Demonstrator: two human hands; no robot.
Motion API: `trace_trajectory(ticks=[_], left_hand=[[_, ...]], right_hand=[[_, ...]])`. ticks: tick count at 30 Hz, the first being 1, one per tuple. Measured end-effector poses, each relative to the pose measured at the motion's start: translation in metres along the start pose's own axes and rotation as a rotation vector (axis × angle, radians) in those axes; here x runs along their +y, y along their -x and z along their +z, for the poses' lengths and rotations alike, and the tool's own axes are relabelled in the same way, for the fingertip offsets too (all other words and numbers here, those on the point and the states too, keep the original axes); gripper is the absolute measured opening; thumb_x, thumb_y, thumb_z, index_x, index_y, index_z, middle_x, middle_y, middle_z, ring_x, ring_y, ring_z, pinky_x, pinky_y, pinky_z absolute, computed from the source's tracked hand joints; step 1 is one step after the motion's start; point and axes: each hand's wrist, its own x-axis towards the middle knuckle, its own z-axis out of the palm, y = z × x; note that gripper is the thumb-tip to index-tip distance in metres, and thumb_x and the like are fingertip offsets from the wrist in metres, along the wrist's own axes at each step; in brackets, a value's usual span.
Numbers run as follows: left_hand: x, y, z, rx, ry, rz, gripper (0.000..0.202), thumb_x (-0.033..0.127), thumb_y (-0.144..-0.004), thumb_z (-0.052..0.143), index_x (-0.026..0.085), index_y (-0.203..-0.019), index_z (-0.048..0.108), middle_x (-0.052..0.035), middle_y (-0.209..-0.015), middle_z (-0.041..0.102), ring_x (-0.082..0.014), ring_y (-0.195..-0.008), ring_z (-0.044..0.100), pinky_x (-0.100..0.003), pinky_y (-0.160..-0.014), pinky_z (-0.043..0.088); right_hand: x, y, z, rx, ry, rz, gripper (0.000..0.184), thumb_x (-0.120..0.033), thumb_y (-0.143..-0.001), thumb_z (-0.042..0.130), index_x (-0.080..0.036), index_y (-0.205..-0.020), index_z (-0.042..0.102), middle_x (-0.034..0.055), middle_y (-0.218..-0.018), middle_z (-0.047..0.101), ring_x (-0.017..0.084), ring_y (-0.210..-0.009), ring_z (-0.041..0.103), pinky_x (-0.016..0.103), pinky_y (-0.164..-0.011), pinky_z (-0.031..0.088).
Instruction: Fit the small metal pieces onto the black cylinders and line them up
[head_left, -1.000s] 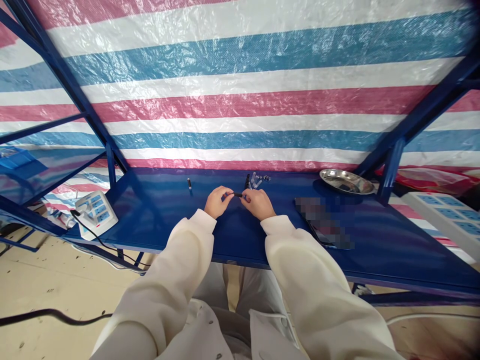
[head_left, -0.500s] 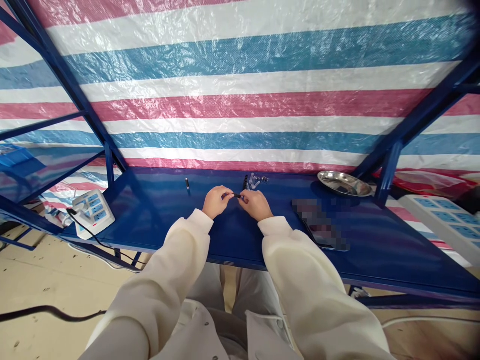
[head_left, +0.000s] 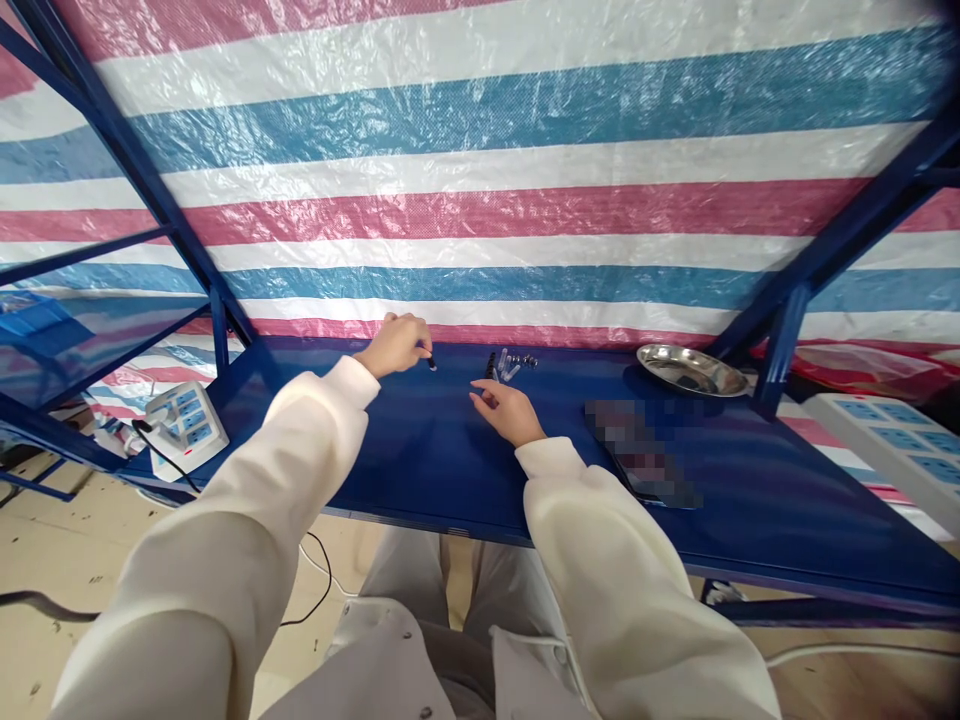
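My left hand (head_left: 396,345) is raised over the back left of the blue table (head_left: 405,470). Its fingertips pinch a small black tube (head_left: 431,362) with a pale lower end. Over the middle of the table is my right hand (head_left: 511,412), its thumb and forefinger slightly apart and nothing visible between them. Just beyond it lie several clear tubes (head_left: 508,366), a row of small black parts (head_left: 490,364) and some small shiny dark pieces (head_left: 526,361). The spot where another small black tube stood at the back left is now covered by my left hand.
To the right lies a phone-like dark slab (head_left: 637,450), partly pixelated. Behind it sits a shiny metal plate (head_left: 694,370). White power strips lie at the left end (head_left: 187,428) and beyond the right edge (head_left: 892,440). Blue frame posts and a striped sheet stand behind.
My hands, together at a small black piece half a second ago, have parted. The left went left and back and now holds a black tube; the right stayed near its place, its fingers loosened.
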Motion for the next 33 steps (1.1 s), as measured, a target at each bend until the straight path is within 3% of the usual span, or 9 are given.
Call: trace_trajectory(ticks=[5,10,19,33], left_hand=[[-0.044,0.003,-0.005,-0.124,-0.147,-0.220,0.005,0.013,-0.068,0.066,0.016,-0.071,0.068,-0.0082,-0.095,0.063,-0.0280,-0.102,0.048,-0.044,-0.090,0.026],[-0.065,0.015,0.003,-0.188,-0.168,-0.275,0.003,0.012,-0.069,0.066,0.015,-0.071,0.066,-0.0086,-0.101,0.059,-0.0285,-0.105,0.044,-0.047,-0.092,0.024],[-0.084,0.018,0.018,-0.195,-0.146,-0.294,0.004,0.016,-0.064,0.069,0.017,-0.068,0.069,-0.0105,-0.100,0.060,-0.0327,-0.107,0.045,-0.052,-0.093,0.027],[-0.088,0.017,0.023,-0.182,-0.162,-0.319,0.005,0.017,-0.066,0.066,0.017,-0.070,0.069,-0.0103,-0.098,0.060,-0.0306,-0.103,0.047,-0.047,-0.091,0.031]], right_hand=[[0.000,0.000,0.000,-0.022,-0.001,0.035,0.025,-0.033,-0.083,0.050,-0.020,-0.098,0.067,0.0017,-0.068,0.065,0.015,-0.059,0.058,0.026,-0.063,0.045],[0.000,0.000,0.000,-0.038,0.000,0.035,0.026,-0.034,-0.085,0.048,-0.020,-0.096,0.067,0.0014,-0.066,0.064,0.015,-0.058,0.058,0.026,-0.062,0.044],[0.001,0.000,0.000,-0.050,0.022,0.037,0.024,-0.032,-0.084,0.049,-0.021,-0.096,0.066,0.0007,-0.065,0.064,0.014,-0.058,0.058,0.025,-0.061,0.044],[0.002,0.000,-0.002,-0.048,0.015,0.038,0.023,-0.034,-0.084,0.049,-0.022,-0.093,0.067,0.0004,-0.064,0.064,0.014,-0.057,0.057,0.025,-0.060,0.043]])
